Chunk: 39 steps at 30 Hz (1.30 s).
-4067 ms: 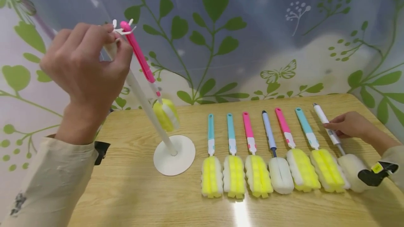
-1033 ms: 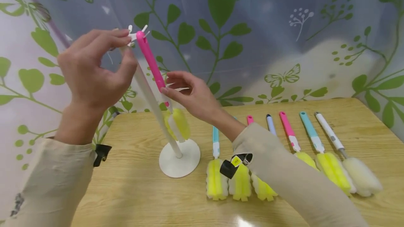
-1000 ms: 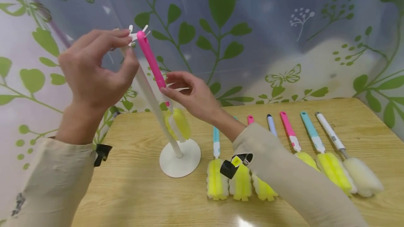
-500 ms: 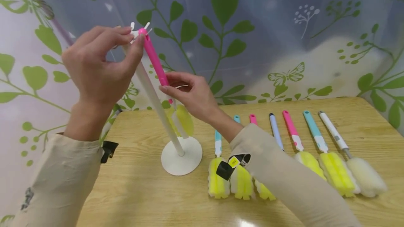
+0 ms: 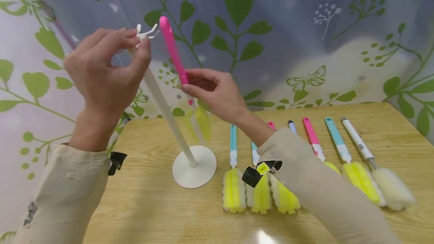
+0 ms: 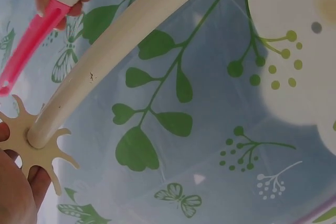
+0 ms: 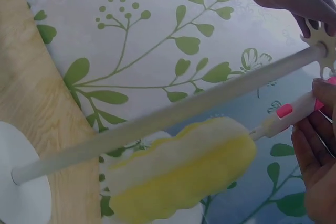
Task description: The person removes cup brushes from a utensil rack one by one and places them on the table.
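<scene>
A white stand [image 5: 166, 112] with a round base and a crown of curved hooks [image 6: 25, 135] stands left of centre on the table. My left hand [image 5: 106, 61] pinches the hook crown at the top of the pole. A pink-handled sponge brush [image 5: 173, 50] hangs head down from my right hand [image 5: 220, 93], whose thumb and fingers grip the lower handle. The handle's top end is apart from the hooks, just to their right. In the right wrist view the brush's yellow and white sponge head [image 7: 184, 166] is beside the pole.
Several sponge brushes lie in a row on the wooden table [image 5: 135, 183], among them a teal one [image 5: 233, 146], a pink one [image 5: 311, 134] and a white one [image 5: 356, 138] at the right end. My right forearm covers part of the row. A leaf-patterned curtain [image 5: 288, 48] hangs behind.
My right hand left the white brush in the row and took hold of the hanging pink brush. Its handle has come up off the hook and to the right. My left hand still holds the crown.
</scene>
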Motion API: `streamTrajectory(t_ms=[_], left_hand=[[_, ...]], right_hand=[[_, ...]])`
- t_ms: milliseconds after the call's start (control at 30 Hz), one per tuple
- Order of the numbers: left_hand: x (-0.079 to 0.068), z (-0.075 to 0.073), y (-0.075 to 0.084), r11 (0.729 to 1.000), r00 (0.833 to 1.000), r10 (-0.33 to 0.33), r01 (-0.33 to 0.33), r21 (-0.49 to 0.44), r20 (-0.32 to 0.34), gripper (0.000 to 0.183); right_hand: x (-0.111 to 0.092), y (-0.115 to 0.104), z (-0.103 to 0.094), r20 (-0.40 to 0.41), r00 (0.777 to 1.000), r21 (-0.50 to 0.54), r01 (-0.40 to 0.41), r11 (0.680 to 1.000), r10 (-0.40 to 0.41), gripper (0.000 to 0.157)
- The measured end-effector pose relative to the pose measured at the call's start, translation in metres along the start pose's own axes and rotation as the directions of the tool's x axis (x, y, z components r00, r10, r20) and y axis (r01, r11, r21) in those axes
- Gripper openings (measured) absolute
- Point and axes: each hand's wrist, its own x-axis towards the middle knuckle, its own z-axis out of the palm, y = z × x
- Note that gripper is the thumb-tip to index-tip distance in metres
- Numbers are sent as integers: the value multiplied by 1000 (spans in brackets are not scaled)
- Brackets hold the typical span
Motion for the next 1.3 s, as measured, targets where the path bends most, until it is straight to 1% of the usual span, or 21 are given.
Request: streamTrajectory(t_ms=[133,233,333,433,533,633,733,833,867,933,1000,1067,1100,1200,1233,1300], left_hand=[[-2,1,-2,1000,1000,-7,7,15,-26,31],[-2,2,-3,999,999,-12,14,29,-49,32],[-3,3,-4,1000,998,-13,15,25,-63,33],[-3,4,-5,1000,998,-10,11,14,-68,33],[-3,4,-6,1000,998,-11,12,23,-68,33],[-5,3,-7,999,997,-18,20,37,-69,33],[-6,2,-7,999,997,-23,26,39,-73,33],[-7,2,-7,999,997,-27,30,39,-79,33],[-7,2,-8,999,996,-28,31,40,-82,33],[-7,1,-8,998,996,-30,34,48,-89,33],[-7,1,-9,998,995,-32,38,56,-97,32],[-7,0,-10,997,994,-33,40,70,-104,31],[-7,0,-11,996,994,-31,40,77,-107,31],[-7,0,-11,996,993,-29,39,86,-116,30],[-7,0,-12,995,993,-28,39,87,-117,30],[-7,1,-12,996,992,-28,38,82,-119,30]], right_hand=[[-1,-5,-16,-29,1000,-23,-2,1000,2,33],[-4,-8,-36,-67,998,-60,-3,998,-1,32],[-9,-10,-62,-113,993,-107,11,994,-23,30],[-21,-14,-95,-175,984,-161,-7,987,-21,29],[-35,-17,-128,-247,969,-156,-43,987,3,29],[-52,-21,-160,-324,946,-163,-79,983,22,30],[-68,-25,-192,-383,924,-168,-73,983,3,31],[-85,-27,-224,-432,902,-202,-70,977,-25,33],[-90,-27,-233,-443,896,-236,-77,969,-37,34],[-102,-28,-251,-477,878,-311,-131,941,-35,35],[-113,-28,-266,-505,862,-400,-206,893,-28,36],[-124,-28,-280,-521,853,-454,-257,853,-20,36],[-128,-27,-287,-537,843,-454,-270,849,-19,35],[-142,-20,-308,-562,826,-464,-277,841,-38,31],[-148,-11,-322,-566,823,-473,-270,838,-54,30],[-162,9,-355,-589,805,-491,-293,821,-65,29]])
